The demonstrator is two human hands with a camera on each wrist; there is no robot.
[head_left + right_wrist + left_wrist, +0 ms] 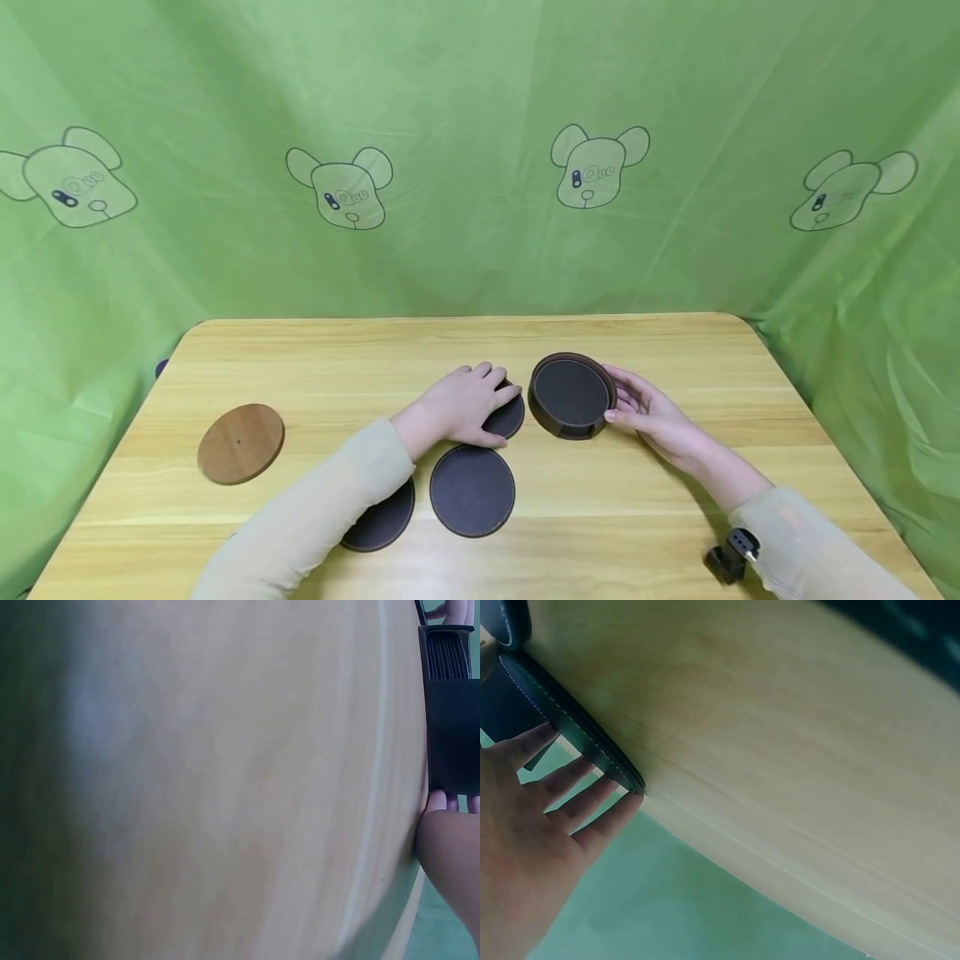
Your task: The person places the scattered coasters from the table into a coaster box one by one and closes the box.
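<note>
My left hand (468, 406) is spread over a dark round coaster (507, 417), thumb at its near edge and fingers at its far side. In the left wrist view those fingers (604, 814) meet the stitched rim of the coaster (592, 739). Just to the right stands a round brown coaster holder (555, 423) with a dark coaster (572, 389) inside. My right hand (648, 417) grips the holder's right side, thumb in front and fingers behind. Through the holder's (454, 735) slot, several stacked edges show in the right wrist view.
Two more dark coasters lie nearer on the wooden table (600, 533): one (472, 492) uncovered, the other (382, 521) partly under my left sleeve. A round wooden disc (242, 443) lies at the left. A black device (731, 554) sits at my right wrist. Green cloth hangs behind.
</note>
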